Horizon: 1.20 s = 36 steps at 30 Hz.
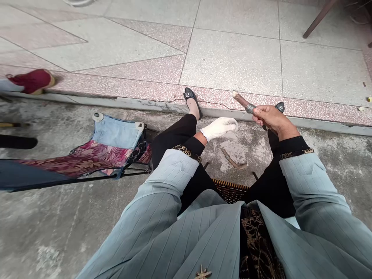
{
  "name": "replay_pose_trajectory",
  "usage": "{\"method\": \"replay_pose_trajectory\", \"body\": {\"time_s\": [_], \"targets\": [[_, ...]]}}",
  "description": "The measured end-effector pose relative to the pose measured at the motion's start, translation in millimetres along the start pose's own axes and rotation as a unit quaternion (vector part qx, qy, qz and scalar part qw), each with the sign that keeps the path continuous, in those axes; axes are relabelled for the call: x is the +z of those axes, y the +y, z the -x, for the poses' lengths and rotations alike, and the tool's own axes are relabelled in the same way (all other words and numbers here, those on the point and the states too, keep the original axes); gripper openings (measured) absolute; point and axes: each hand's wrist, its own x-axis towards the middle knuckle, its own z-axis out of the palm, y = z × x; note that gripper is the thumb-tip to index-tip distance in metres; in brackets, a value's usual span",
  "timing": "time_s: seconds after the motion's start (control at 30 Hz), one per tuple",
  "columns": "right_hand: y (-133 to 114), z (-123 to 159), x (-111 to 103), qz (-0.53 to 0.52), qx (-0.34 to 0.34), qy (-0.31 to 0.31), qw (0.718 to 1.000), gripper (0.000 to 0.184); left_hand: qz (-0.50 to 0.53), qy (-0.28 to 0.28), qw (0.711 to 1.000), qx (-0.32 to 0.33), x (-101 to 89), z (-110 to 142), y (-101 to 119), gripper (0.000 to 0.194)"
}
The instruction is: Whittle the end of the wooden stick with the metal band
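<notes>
The person's right hand (271, 120), bare, is clamped on a brown wooden stick (240, 100) with a pale tip, gripping it near a tight coil of thin grey metal wire (249, 108) wound around it. The stick is out in front of the knees, tilted up and to the left, likely so that the coil sits clear of the fingers. The left hand (220, 128), in a white knitted glove, has its fingers closed together, apparently on a fine strand (241, 117) running from the coil; the glove probably guards against the wire's bite, and the gap between the hands seems to hold the strand taut. A crooked brown stick (232, 161) lies on the grey concrete between the feet, within easy reach. Left of the person stands a folding chair (116, 133) in blue denim and magenta floral cloth. The black flat shoe (195, 107) bears a pale curved emblem, perhaps decoration; no brand, label or lettering is legible anywhere.
</notes>
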Motion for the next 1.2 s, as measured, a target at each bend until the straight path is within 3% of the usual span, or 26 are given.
{"method": "replay_pose_trajectory", "body": {"time_s": [0.07, 0.13, 0.23, 0.3, 0.37, 0.5, 0.57, 0.63, 0.73, 0.83, 0.9, 0.97, 1.03, 1.13, 1.2], "targets": [[5, -7, 3, 0.041, 0.024, 0.053, 0.997, 0.047, -0.032, -0.017, 0.999, 0.018, 0.9, 0, 2, 0.028], [8, -13, 7, 0.152, 0.060, 0.068, 0.984, 0.042, -0.086, -0.036, 0.995, 0.029, 2.1, 0, 3, 0.028], [9, -19, 14, 0.370, 0.097, 0.031, 0.924, 0.034, -0.145, -0.040, 0.988, 0.024, 3.7, 1, 4, 0.026], [9, -20, 18, 0.461, 0.111, -0.042, 0.879, 0.031, -0.153, -0.031, 0.988, 0.013, 3.6, 2, 3, 0.022], [9, -18, 21, 0.474, 0.134, -0.158, 0.856, 0.029, -0.146, -0.023, 0.989, 0.000, 2.4, 3, 3, 0.017], [5, -9, 20, 0.329, 0.145, -0.402, 0.842, 0.034, -0.098, -0.026, 0.995, -0.003, -1.7, 7, 6, 0.014], [-1, -2, 16, 0.225, 0.099, -0.447, 0.860, 0.038, -0.060, -0.029, 0.998, 0.005, -3.4, 8, 6, 0.016], [-7, 4, 10, 0.127, 0.045, -0.383, 0.914, 0.041, -0.005, -0.014, 1.000, 0.003, -4.3, 7, 5, 0.023], [-10, 8, 4, 0.004, -0.003, -0.177, 0.984, 0.044, 0.040, 0.011, 0.999, -0.018, -3.4, 6, 5, 0.030], [-3, 1, 2, -0.060, -0.011, -0.022, 0.998, 0.047, -0.010, 0.004, 1.000, -0.019, -1.2, 7, 9, 0.027], [5, -6, 3, -0.005, 0.018, 0.034, 0.999, 0.045, -0.053, -0.001, 0.999, -0.004, -0.3, 8, 12, 0.024], [10, -14, 5, 0.120, 0.065, 0.062, 0.989, 0.040, -0.094, -0.007, 0.996, 0.010, -0.2, 8, 14, 0.021], [13, -19, 8, 0.269, 0.099, 0.060, 0.956, 0.035, -0.130, -0.016, 0.991, 0.015, 0.1, 7, 14, 0.018], [13, -22, 15, 0.447, 0.106, 0.007, 0.888, 0.034, -0.173, -0.028, 0.984, 0.013, 2.1, 5, 11, 0.017], [13, -22, 20, 0.512, 0.110, -0.040, 0.851, 0.035, -0.204, -0.025, 0.979, 0.012, 3.8, 5, 10, 0.019]]}}
